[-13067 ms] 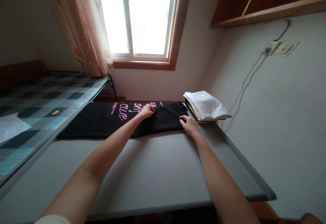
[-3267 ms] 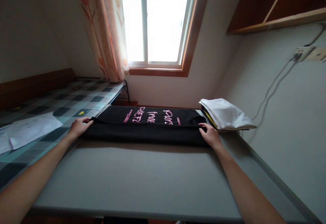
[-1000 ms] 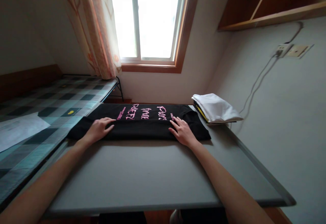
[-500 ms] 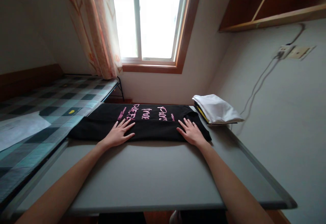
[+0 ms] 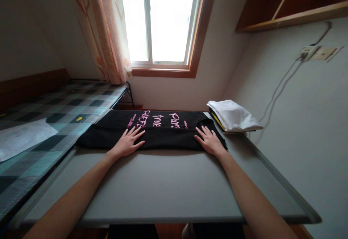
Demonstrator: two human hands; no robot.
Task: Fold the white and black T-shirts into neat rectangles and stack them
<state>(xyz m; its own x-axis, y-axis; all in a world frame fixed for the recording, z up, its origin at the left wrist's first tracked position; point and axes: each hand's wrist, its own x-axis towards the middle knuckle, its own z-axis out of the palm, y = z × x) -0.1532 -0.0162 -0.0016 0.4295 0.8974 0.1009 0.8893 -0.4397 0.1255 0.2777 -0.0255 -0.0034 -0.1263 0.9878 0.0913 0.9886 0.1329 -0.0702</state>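
A black T-shirt [image 5: 165, 137] with pink lettering lies across the far part of the grey table [image 5: 160, 188]. Its near side is folded over in a long strip that covers part of the lettering. My left hand [image 5: 127, 142] rests flat on this strip, left of the middle, fingers spread. Toward the shirt's right end, my right hand [image 5: 210, 141] also lies flat with its fingers apart. Both palms face down on the cloth and neither hand grips it.
Folded clothes, with a white one [image 5: 232, 115] on top, sit at the table's far right corner. A bed with a checked mattress [image 5: 67, 105] and a sheet of paper [image 5: 25, 137] stands along the left. A cable [image 5: 280, 87] hangs on the right wall.
The right hand has slid slightly right along the folded strip. The left hand stays nearly in place, and the whole view has shifted a little.
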